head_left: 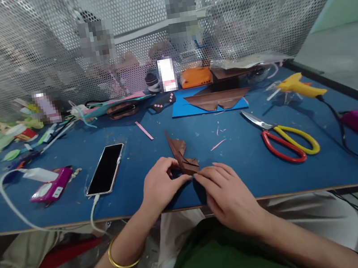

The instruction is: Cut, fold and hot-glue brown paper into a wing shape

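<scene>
A folded brown paper piece (182, 154) lies on the blue table (229, 153) near its front edge, one pointed end sticking up and away from me. My left hand (162, 186) pinches its near left corner with fingertips and thumb. My right hand (227, 194) presses down on its near right part, fingers flat and together. Part of the paper is hidden under both hands. A gold bangle circles my left wrist.
A black phone (105, 169) on a white cable lies to the left, scissors (284, 137) with red and yellow handles to the right. A yellow glue gun (299, 87), a blue sheet with brown paper (216, 99), pink devices and craft scraps sit around. A perforated metal screen stands behind.
</scene>
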A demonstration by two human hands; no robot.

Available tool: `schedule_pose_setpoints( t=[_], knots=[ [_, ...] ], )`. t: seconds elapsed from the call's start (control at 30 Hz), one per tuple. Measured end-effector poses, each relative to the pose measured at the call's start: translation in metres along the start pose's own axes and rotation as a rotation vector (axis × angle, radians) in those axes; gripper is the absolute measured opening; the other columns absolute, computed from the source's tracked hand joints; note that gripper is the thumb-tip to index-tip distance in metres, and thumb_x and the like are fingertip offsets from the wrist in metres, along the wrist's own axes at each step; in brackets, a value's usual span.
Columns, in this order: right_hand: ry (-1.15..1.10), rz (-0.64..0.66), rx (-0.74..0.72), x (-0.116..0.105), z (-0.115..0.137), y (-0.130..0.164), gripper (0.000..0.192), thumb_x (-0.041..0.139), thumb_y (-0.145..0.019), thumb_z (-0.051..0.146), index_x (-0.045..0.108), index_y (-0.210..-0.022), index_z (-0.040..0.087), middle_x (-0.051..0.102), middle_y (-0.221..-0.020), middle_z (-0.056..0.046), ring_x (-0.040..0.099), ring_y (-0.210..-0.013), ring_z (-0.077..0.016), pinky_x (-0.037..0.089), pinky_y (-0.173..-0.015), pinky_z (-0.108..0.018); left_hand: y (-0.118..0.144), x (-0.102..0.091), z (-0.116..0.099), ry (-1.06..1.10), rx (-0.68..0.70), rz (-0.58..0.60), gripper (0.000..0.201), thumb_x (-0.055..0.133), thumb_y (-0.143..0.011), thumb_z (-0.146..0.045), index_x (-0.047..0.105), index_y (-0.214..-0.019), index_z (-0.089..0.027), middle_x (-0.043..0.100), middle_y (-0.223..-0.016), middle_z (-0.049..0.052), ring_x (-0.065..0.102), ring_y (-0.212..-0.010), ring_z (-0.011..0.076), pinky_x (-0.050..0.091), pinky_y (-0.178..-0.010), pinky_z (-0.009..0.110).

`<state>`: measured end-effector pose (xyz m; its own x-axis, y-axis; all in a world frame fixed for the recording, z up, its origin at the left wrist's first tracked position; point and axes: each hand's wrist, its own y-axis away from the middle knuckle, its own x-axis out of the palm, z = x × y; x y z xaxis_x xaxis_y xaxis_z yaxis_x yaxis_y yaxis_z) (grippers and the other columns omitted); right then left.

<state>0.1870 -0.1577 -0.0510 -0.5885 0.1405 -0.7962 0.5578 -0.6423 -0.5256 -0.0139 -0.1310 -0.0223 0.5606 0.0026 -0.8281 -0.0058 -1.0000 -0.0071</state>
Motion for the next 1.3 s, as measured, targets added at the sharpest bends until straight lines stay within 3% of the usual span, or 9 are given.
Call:
schedule_pose_setpoints(
  t=[0.33, 0.57, 0.73, 0.83, 0.93, 1.03, 1.17, 1.23, 1.3],
  knots=[
    [-0.109, -0.180, 0.186, -0.016, -0.021, 0.007, 0.024, 0.056, -0.094, 0.018, 0.062, -0.117, 0.017, 0.069, -0.108, -0.010, 0.063, -0.101, -0.0232, 0.051, -0.088, -0.043, 0.005, -0.007, -0.002, 0.226, 0.057, -0.043, 0.020, 0.065, -0.082, -0.037, 0.058, -0.073, -0.020, 0.058, -0.078, -0.001, 0.053, -0.072, 0.0152, 0.042, -0.070, 0.029],
    [0.008, -0.313, 0.023, -0.026, -0.023, -0.022, 0.033, 0.065, -0.089, 0.018, 0.062, -0.122, 0.018, 0.068, -0.118, -0.013, 0.061, -0.110, -0.0265, 0.049, -0.091, -0.045, 0.008, -0.022, -0.009, 0.437, 0.094, 0.017, 0.018, 0.066, -0.079, -0.038, 0.066, -0.082, -0.020, 0.066, -0.078, 0.000, 0.057, -0.074, 0.0164, 0.044, -0.072, 0.029],
    [-0.004, -0.300, -0.111, -0.027, -0.024, -0.047, 0.017, 0.064, -0.087, 0.010, 0.070, -0.100, 0.020, 0.073, -0.108, -0.007, 0.063, -0.112, -0.0251, 0.045, -0.096, -0.044, 0.013, -0.028, -0.016, 0.656, 0.115, 0.067, 0.009, 0.067, -0.080, -0.029, 0.069, -0.082, -0.020, 0.066, -0.077, -0.002, 0.056, -0.072, 0.0138, 0.044, -0.071, 0.026],
    [-0.011, -0.287, -0.144, -0.028, -0.025, -0.063, 0.014, 0.062, -0.090, 0.011, 0.069, -0.087, 0.024, 0.076, -0.094, 0.001, 0.065, -0.109, -0.0213, 0.040, -0.102, -0.043, 0.015, -0.028, -0.015, 0.734, 0.061, 0.022, 0.011, 0.068, -0.083, -0.029, 0.071, -0.080, -0.019, 0.065, -0.073, -0.002, 0.054, -0.068, 0.0117, 0.042, -0.067, 0.024],
    [0.019, -0.265, -0.167, -0.031, -0.023, -0.078, 0.012, 0.063, -0.091, 0.014, 0.067, -0.086, 0.024, 0.076, -0.091, 0.003, 0.066, -0.107, -0.0206, 0.035, -0.107, -0.044, 0.014, -0.026, -0.014, 1.008, -0.035, -0.045, 0.012, 0.078, -0.076, -0.026, 0.073, -0.078, -0.016, 0.067, -0.073, 0.000, 0.054, -0.065, 0.0099, 0.041, -0.061, 0.021],
    [0.019, -0.277, -0.169, -0.037, -0.021, -0.087, 0.012, 0.067, -0.090, 0.018, 0.068, -0.101, 0.022, 0.075, -0.104, -0.003, 0.064, -0.110, -0.0231, 0.037, -0.105, -0.044, 0.012, -0.026, -0.013, 1.272, -0.116, -0.103, 0.021, 0.086, -0.068, -0.029, 0.073, -0.075, -0.014, 0.065, -0.070, -0.001, 0.054, -0.061, 0.0081, 0.042, -0.057, 0.018],
    [-0.101, -0.477, 0.086, -0.040, -0.025, -0.079, 0.028, 0.067, -0.090, 0.028, 0.065, -0.117, 0.020, 0.071, -0.113, -0.009, 0.064, -0.105, -0.0240, 0.046, -0.093, -0.040, 0.010, -0.033, -0.012, 1.470, -0.201, -0.149, 0.032, 0.088, -0.066, -0.037, 0.072, -0.084, -0.015, 0.063, -0.071, -0.002, 0.055, -0.060, 0.0065, 0.045, -0.053, 0.016],
    [-0.223, -0.582, 0.342, -0.035, -0.028, -0.068, 0.016, 0.065, -0.089, 0.034, 0.070, -0.099, 0.021, 0.073, -0.096, -0.005, 0.065, -0.090, -0.0219, 0.048, -0.083, -0.037, 0.010, -0.037, -0.011, 1.566, -0.257, -0.152, 0.033, 0.087, -0.067, -0.034, 0.071, -0.089, -0.016, 0.062, -0.072, -0.003, 0.056, -0.060, 0.0061, 0.045, -0.051, 0.015],
    [-0.387, -0.590, 0.595, -0.028, -0.029, -0.057, 0.023, 0.066, -0.087, 0.042, 0.069, -0.078, 0.021, 0.069, -0.074, -0.001, 0.062, -0.072, -0.0185, 0.046, -0.071, -0.033, 0.011, -0.038, -0.011, 1.653, -0.308, -0.138, 0.029, 0.085, -0.071, -0.031, 0.070, -0.091, -0.016, 0.061, -0.071, -0.003, 0.057, -0.060, 0.0059, 0.046, -0.051, 0.015]
  ],
)
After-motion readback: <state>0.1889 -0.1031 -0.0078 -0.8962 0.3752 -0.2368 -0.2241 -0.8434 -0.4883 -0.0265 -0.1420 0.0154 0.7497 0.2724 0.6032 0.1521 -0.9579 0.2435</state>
